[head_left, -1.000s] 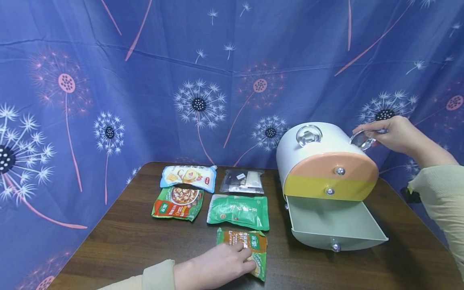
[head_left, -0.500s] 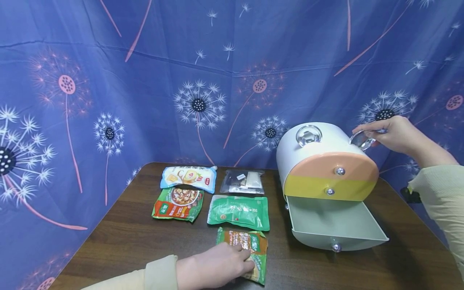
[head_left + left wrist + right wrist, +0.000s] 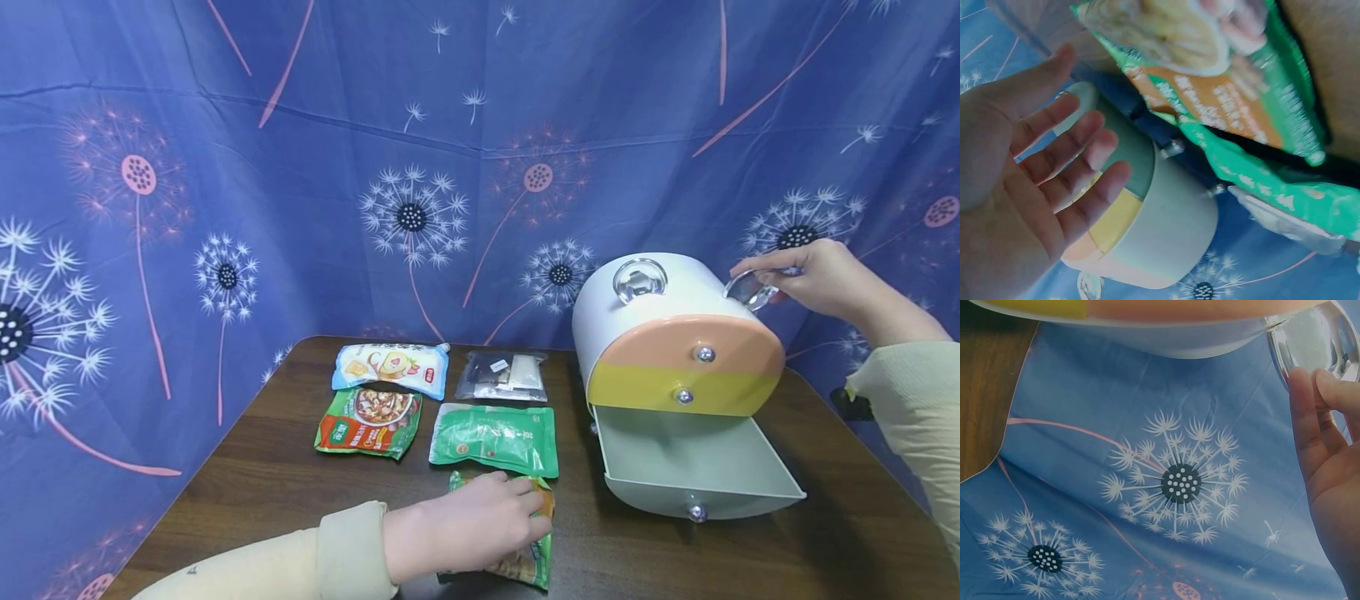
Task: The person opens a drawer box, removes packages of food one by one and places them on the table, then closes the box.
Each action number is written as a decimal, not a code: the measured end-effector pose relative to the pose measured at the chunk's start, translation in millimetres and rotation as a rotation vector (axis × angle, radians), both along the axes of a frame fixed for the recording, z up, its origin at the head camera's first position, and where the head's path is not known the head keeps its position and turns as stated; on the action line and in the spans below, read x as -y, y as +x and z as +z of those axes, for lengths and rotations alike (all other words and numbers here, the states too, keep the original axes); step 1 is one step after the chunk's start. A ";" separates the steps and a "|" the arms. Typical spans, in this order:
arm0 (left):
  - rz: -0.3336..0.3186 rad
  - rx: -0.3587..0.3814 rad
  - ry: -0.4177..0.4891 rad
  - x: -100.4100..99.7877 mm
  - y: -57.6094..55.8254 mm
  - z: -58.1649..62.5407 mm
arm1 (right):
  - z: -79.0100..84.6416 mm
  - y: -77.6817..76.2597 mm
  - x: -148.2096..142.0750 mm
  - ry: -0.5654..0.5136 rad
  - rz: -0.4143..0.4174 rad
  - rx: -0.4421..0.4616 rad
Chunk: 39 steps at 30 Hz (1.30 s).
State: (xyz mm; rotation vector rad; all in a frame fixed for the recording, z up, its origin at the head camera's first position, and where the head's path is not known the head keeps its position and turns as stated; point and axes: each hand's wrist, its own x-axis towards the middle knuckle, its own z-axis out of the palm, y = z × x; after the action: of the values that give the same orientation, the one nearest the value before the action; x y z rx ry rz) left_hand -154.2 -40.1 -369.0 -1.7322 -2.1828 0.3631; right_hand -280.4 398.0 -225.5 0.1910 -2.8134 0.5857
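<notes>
My left hand (image 3: 480, 521) is over a green and orange seasoning packet (image 3: 528, 567) at the table's front. In the left wrist view the fingers of the left hand (image 3: 1054, 162) are spread and loosely straight, apart from the packet (image 3: 1210, 94), with nothing between them. On the right stands a rounded white drawer box (image 3: 600, 325) with an orange, a yellow and a grey-green drawer. Its bottom drawer (image 3: 693, 467) is pulled out and bare inside. My right hand (image 3: 825, 279) pinches the round silver ear (image 3: 1316, 344) on the box's top right between thumb and fingers.
A green pouch (image 3: 495, 439) lies behind the seasoning packet, with a clear plastic bag (image 3: 501, 375) beyond it. To the left are a green and red packet (image 3: 367, 422) and a white and blue bag (image 3: 392, 369). A blue dandelion-print cloth (image 3: 300, 208) hangs behind the table.
My left hand has lifted off the front packet and shifted slightly up and right, its fingers loosening. My right hand has stayed on the silver ear.
</notes>
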 end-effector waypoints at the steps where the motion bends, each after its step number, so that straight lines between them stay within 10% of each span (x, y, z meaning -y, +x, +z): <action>1: -0.008 0.000 -0.001 -2.1 -0.4 3.0 | 0.5 -0.1 0.1 0.002 0.001 -0.001; 17: -0.116 -0.227 -0.012 -42.6 -7.2 25.6 | 2.6 -1.6 -1.2 0.008 0.006 0.018; 39: -0.111 -0.283 -0.013 -91.0 -6.5 16.4 | 0.4 -0.5 -0.6 0.001 -0.007 0.024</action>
State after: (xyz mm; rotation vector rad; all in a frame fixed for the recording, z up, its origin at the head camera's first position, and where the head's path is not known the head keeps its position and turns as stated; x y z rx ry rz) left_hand -160.7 50.9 -352.6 -1.6850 -1.8814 0.5577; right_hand -280.9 398.6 -225.1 0.1750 -2.8360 0.5892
